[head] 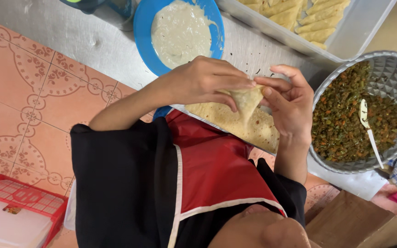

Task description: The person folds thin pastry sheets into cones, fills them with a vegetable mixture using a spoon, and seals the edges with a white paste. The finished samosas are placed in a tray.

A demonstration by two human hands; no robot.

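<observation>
Both our left hand (203, 82) and right hand (288, 103) pinch the thin pale folded pastry sheet (244, 103) above the steel desk (97, 46), grip closed on it; squeezing too hard might tear it, we judge, with the grey filling bowl (391, 69) at three o'clock.

Pale folded pastry cone (245, 102), point down

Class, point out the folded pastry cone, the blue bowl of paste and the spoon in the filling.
Pastry cone (246, 102), head view, on its front fold.
Blue bowl (142, 32), head view, on its left rim.
Spoon (372, 138), head view, on its handle.
</observation>
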